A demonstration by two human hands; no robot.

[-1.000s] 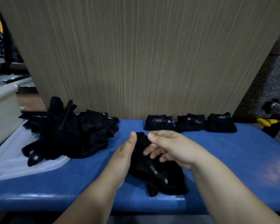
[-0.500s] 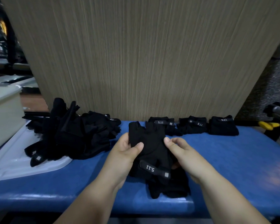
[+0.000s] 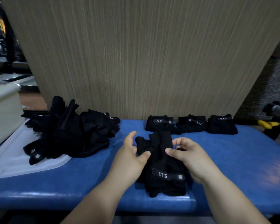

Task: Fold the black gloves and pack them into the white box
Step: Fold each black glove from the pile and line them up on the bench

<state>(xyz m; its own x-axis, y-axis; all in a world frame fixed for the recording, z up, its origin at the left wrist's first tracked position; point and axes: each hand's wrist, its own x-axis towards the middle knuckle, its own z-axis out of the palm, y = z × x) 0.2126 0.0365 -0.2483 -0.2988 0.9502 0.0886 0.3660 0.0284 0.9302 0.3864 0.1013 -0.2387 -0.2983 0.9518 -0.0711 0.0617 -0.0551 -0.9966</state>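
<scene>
pinch: left hand (image 3: 130, 157), right hand (image 3: 190, 158) | black glove (image 3: 160, 161), soft fabric, flat

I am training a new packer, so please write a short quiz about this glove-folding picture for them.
1. How many folded gloves lie in the row by the wooden panel?
2. True or false: the left hand and the right hand both hold the same black glove.
3. Where is the pile of unfolded gloves? A: on the person's left. B: on the person's right. C: behind the wooden panel.
Key: 1 three; 2 true; 3 A.
</scene>
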